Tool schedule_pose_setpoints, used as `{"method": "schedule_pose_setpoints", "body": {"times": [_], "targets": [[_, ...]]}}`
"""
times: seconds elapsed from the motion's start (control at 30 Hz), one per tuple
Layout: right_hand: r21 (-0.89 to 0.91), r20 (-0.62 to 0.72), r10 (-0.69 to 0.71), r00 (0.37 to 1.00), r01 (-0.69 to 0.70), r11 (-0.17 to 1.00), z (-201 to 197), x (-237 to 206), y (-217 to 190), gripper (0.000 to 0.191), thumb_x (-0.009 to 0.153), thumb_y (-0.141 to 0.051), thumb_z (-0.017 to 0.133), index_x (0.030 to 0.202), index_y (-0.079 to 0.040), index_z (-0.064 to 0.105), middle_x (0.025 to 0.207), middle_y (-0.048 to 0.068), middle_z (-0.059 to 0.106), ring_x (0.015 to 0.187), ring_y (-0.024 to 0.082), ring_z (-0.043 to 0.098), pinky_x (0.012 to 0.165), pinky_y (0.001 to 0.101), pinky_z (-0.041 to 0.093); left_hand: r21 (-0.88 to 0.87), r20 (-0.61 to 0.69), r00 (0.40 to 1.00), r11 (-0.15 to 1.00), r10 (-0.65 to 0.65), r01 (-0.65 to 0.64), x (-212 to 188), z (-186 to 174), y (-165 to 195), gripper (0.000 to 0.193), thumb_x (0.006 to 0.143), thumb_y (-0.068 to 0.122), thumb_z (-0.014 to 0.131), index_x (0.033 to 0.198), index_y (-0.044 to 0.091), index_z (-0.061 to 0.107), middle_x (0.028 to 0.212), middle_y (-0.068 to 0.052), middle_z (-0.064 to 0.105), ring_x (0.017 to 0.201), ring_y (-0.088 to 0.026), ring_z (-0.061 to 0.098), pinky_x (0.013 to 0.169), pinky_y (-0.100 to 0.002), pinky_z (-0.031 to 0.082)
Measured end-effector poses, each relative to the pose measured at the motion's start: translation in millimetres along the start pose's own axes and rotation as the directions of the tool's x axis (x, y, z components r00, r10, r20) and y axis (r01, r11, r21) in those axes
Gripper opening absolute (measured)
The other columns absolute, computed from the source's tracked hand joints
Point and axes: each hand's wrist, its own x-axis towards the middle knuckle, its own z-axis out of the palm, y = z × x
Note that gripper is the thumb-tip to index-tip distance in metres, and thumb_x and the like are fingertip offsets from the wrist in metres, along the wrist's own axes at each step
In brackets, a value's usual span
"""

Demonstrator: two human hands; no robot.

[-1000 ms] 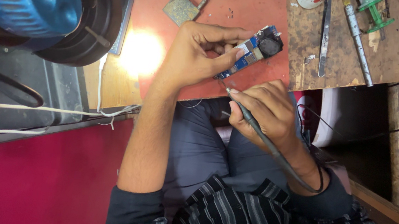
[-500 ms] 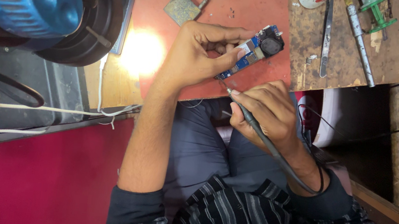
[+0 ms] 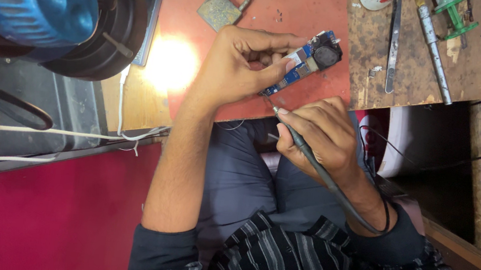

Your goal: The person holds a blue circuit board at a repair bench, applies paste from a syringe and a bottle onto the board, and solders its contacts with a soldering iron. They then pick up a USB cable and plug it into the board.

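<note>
Blue circuit board [image 3: 306,61], carrying a black round part at its far end, sits pinched between the thumb and fingers of the left hand [image 3: 242,64], held just above the red mat [image 3: 289,15] on the bench [image 3: 473,76]. The right hand [image 3: 321,134] is closed pen-style on a soldering iron [image 3: 296,141], whose tip meets the board's near corner. A brass padlock [image 3: 223,5] lies on the mat, well apart.

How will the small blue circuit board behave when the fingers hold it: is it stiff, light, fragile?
The blue circuit board looks flat and thin, so it is probably stiff and light; the left hand holds it with fingertips only. The black round part at one end may make that end heavier. Its small exposed parts seem fragile.
</note>
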Motion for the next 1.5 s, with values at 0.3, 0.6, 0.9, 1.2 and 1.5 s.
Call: {"method": "schedule_pose_setpoints", "body": {"times": [0.3,0.6,0.9,1.2,1.5], "targets": [[-0.016,-0.009,0.004,1.000,-0.005,1.000,2.5,-1.6,-0.4,0.024,0.087,0.000,0.079,0.109,0.003,0.070,0.095,0.010,0.068,0.086,0.027,0.068,0.081,0.0408,0.048,-0.049,0.011,1.000,0.999,-0.020,0.021,1.0,0.6,-0.4,0.031,0.097,-0.001,0.073,0.128,-0.003,0.072,0.080,0.008,0.065,0.070,0.003,0.054,0.061,-0.017,0.044],[-0.001,-0.029,-0.001,1.000,0.001,1.000,1.9,-2.6,-0.2,0.022,0.088,-0.001,0.078,0.108,0.003,0.070,0.094,0.010,0.069,0.086,0.026,0.069,0.081,0.0406,0.049,-0.007,-0.002,1.000,1.000,-0.013,0.013,1.2,0.4,1.7,0.031,0.095,-0.003,0.074,0.126,-0.004,0.074,0.074,0.010,0.052,0.066,0.002,0.041,0.057,-0.019,0.032],[-0.009,-0.026,-0.006,1.000,0.005,1.000,2.3,-1.2,-0.7,0.021,0.088,0.000,0.078,0.107,0.002,0.070,0.093,0.010,0.069,0.085,0.026,0.069,0.081,0.0406,0.048,-0.018,0.008,1.000,1.000,-0.012,0.012,0.8,0.1,2.4,0.032,0.096,-0.003,0.072,0.128,-0.003,0.073,0.078,0.009,0.057,0.069,0.002,0.045,0.059,-0.018,0.036],[0.010,-0.045,-0.004,0.999,0.005,1.000,-1.1,-1.4,-2.4,0.019,0.087,0.001,0.077,0.104,0.004,0.070,0.091,0.011,0.068,0.083,0.027,0.068,0.079,0.0409,0.050,-0.067,-0.005,1.000,0.997,-0.027,0.026,-0.4,-1.0,-9.3,0.037,0.097,-0.006,0.069,0.134,-0.004,0.069,0.091,0.005,0.068,0.077,0.001,0.057,0.067,-0.018,0.047],[0.024,-0.214,0.066,0.975,-0.062,0.998,-17.4,-23.8,6.8,0.016,0.090,0.000,0.074,0.103,0.009,0.068,0.091,0.017,0.070,0.083,0.029,0.069,0.076,0.0394,0.055,-0.273,-0.201,0.979,0.958,0.034,-0.089,6.2,-6.4,-27.6,0.069,0.092,-0.018,0.067,0.151,-0.001,0.035,0.120,-0.011,0.058,0.095,-0.010,0.066,0.082,-0.024,0.058]]}}
